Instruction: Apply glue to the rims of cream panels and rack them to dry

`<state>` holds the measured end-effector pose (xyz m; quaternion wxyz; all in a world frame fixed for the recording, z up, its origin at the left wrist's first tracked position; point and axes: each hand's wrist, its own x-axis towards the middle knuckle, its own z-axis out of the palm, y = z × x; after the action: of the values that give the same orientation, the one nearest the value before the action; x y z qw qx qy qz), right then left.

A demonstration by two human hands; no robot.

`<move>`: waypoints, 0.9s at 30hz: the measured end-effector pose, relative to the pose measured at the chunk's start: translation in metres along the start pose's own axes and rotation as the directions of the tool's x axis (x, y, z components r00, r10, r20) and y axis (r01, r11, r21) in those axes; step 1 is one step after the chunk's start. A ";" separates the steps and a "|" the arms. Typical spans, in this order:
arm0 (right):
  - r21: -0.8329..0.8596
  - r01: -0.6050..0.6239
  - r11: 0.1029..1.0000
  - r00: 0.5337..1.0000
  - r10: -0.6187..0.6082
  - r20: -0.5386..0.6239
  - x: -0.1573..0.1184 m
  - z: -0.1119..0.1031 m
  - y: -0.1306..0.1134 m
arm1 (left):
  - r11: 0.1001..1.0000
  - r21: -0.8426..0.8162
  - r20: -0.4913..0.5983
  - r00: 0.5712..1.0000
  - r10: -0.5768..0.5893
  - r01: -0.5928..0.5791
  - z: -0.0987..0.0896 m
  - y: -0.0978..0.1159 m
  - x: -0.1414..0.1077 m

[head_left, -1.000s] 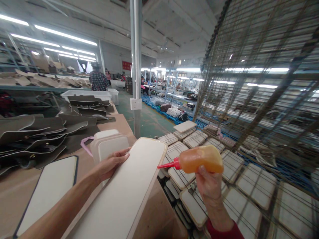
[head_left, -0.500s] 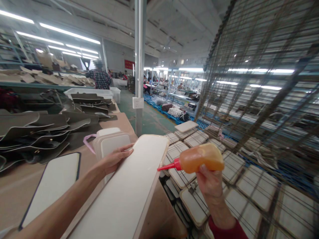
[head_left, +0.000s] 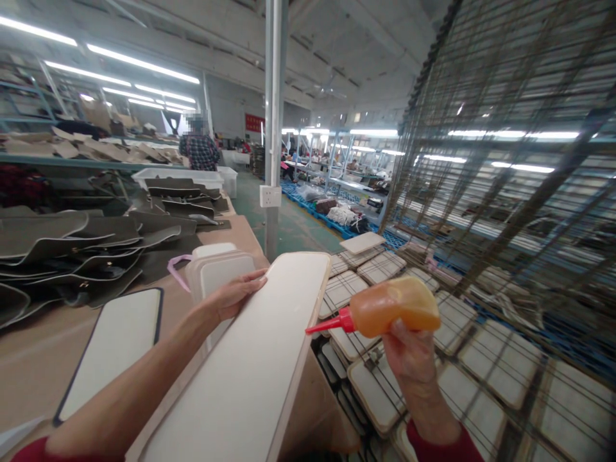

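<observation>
A long white panel (head_left: 250, 340) with rounded corners slants up from the bottom of the view, with at least one more layer under it. My left hand (head_left: 235, 296) is closed on its left edge near the far end. In my right hand (head_left: 411, 353) lies a squeeze bottle (head_left: 392, 307) of amber liquid, tipped on its side. Its red nozzle (head_left: 332, 322) points left, and the tip meets the panel's right edge. A glossy yellowish line shows along the edge beyond the tip. Behind my left hand stand more rounded white panels (head_left: 226, 263) with a pink strap (head_left: 179, 273).
A dark-edged white panel (head_left: 113, 340) lies on the brown table (head_left: 240, 234) at left, near stacked dark olive pieces (head_left: 62, 250). To my right, a wire rack (head_left: 481, 160) rises over rows of white panels (head_left: 500, 346). A post (head_left: 274, 128) and a person (head_left: 198, 151) are farther off.
The nozzle tip has slid a little toward me along the panel's right edge. The view has shifted slightly; both hands keep their holds.
</observation>
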<state>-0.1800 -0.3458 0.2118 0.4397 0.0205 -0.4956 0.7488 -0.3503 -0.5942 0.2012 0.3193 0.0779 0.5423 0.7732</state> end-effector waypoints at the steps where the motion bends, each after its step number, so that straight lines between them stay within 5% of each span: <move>1: -0.004 0.001 1.000 1.000 -0.001 0.004 0.000 0.000 -0.001 | 1.000 0.001 0.007 1.000 0.005 -0.005 0.001 0.000 0.001; 14: -0.032 0.046 0.998 0.999 -0.045 0.024 -0.006 -0.013 -0.010 | 0.999 0.005 0.070 0.997 0.039 -0.040 0.012 0.011 0.023; 27: -0.042 -0.054 0.998 0.996 0.056 0.070 -0.010 -0.016 -0.018 | 1.000 -0.011 0.020 0.999 0.026 -0.026 0.022 0.024 0.035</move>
<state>-0.1547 -0.3380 0.2123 0.4012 0.0249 -0.5261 0.7494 -0.3772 -0.5613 0.2237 0.3151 0.0908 0.5340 0.7793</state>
